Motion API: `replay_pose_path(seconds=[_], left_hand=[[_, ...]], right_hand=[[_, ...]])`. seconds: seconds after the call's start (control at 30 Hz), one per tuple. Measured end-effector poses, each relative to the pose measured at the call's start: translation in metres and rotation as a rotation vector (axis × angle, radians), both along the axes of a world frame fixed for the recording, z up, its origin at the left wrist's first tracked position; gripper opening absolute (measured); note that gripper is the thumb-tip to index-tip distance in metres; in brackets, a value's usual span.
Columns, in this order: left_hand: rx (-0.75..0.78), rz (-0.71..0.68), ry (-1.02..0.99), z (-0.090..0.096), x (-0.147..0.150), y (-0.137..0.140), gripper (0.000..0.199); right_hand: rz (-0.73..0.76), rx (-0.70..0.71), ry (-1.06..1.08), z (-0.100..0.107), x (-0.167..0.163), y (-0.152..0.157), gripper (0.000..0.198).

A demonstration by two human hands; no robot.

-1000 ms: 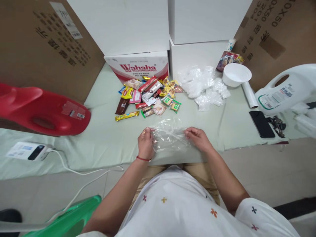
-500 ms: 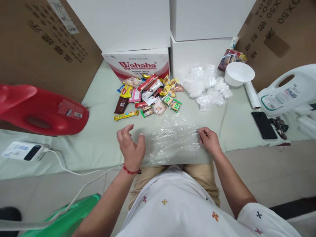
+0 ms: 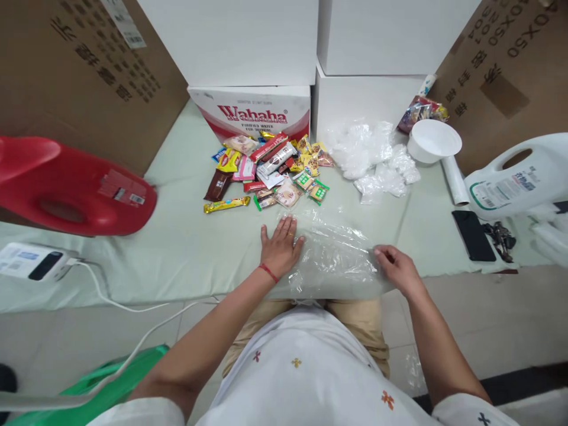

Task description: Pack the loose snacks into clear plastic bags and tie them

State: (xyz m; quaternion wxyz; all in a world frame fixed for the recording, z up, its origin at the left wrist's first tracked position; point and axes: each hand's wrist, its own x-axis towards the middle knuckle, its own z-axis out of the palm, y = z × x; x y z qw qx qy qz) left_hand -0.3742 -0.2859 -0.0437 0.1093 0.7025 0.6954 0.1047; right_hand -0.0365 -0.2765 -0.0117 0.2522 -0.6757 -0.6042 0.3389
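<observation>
A clear plastic bag [image 3: 335, 260] lies spread and crinkled on the cloth-covered table [image 3: 195, 254] in front of me. My left hand [image 3: 280, 245] rests flat with fingers out, palm down at the bag's left side. At the opposite side, my right hand [image 3: 394, 266] pinches the bag's edge between thumb and fingers. Just beyond my left hand sits a heap of wrapped snacks [image 3: 266, 168]. A yellow snack bar [image 3: 227, 205] lies at the heap's near left, and small green-and-clear packets [image 3: 312, 186] lie at its right.
Crumpled clear bags [image 3: 368, 154] lie at the back right beside a white bowl [image 3: 435, 141]. A phone [image 3: 473, 235], keys [image 3: 501, 241] and a white jug [image 3: 523, 171] are at right. A red jug [image 3: 75, 189] and white device [image 3: 35, 260] stand left. Boxes [image 3: 261, 112] line the back.
My left hand has moved right and forward from the air beside the bag and now lies flat on it. My right hand has shifted slightly right, still pinching the edge.
</observation>
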Motion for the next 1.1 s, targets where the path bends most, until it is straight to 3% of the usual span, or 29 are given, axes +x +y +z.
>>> replay_pose_path(seconds=[0.1, 0.17, 0.3, 0.37, 0.43, 0.5, 0.6, 0.67, 0.7, 0.8, 0.9, 1.03, 1.1], left_hand=[[-0.016, -0.033, 0.026, 0.004, 0.002, -0.001, 0.065], [-0.019, -0.065, 0.042, 0.005, 0.001, -0.002, 0.067], [-0.037, -0.097, 0.088, 0.004, -0.017, -0.007, 0.069], [-0.057, -0.110, 0.118, 0.005, -0.030, -0.009, 0.068], [-0.074, -0.134, 0.151, 0.006, -0.039, -0.011, 0.069], [-0.077, -0.149, 0.181, 0.007, -0.042, -0.012, 0.069], [-0.070, -0.153, 0.201, 0.008, -0.042, -0.012, 0.067], [-0.063, -0.155, 0.198, 0.008, -0.041, -0.013, 0.067], [-0.056, -0.154, 0.192, 0.008, -0.040, -0.013, 0.066], [-0.034, -0.151, 0.165, 0.007, -0.041, -0.014, 0.065], [-0.018, -0.155, 0.135, 0.006, -0.042, -0.014, 0.065], [-0.001, -0.151, 0.123, 0.004, -0.043, -0.014, 0.064], [0.006, -0.154, 0.126, 0.004, -0.044, -0.014, 0.065]], right_hand=[[-0.018, 0.127, -0.051, 0.007, -0.015, 0.028, 0.058], [0.035, 0.124, -0.109, 0.005, -0.035, 0.054, 0.063], [0.129, -0.001, -0.312, -0.006, -0.060, 0.101, 0.026], [0.079, -0.018, -0.454, -0.003, -0.061, 0.120, 0.024], [0.122, 0.020, -0.562, 0.006, -0.065, 0.135, 0.028], [0.328, 0.144, -0.605, 0.018, -0.083, 0.147, 0.039], [0.775, 0.340, -0.591, 0.032, -0.129, 0.160, 0.054], [0.982, 0.355, -0.608, 0.036, -0.157, 0.168, 0.052], [1.018, 0.334, -0.641, 0.036, -0.165, 0.172, 0.048], [0.959, 0.261, -0.779, 0.036, -0.166, 0.183, 0.037], [0.949, 0.241, -0.818, 0.041, -0.151, 0.198, 0.043], [0.959, 0.406, -0.710, 0.050, -0.164, 0.221, 0.050], [1.039, 0.454, -0.704, 0.050, -0.183, 0.230, 0.056]])
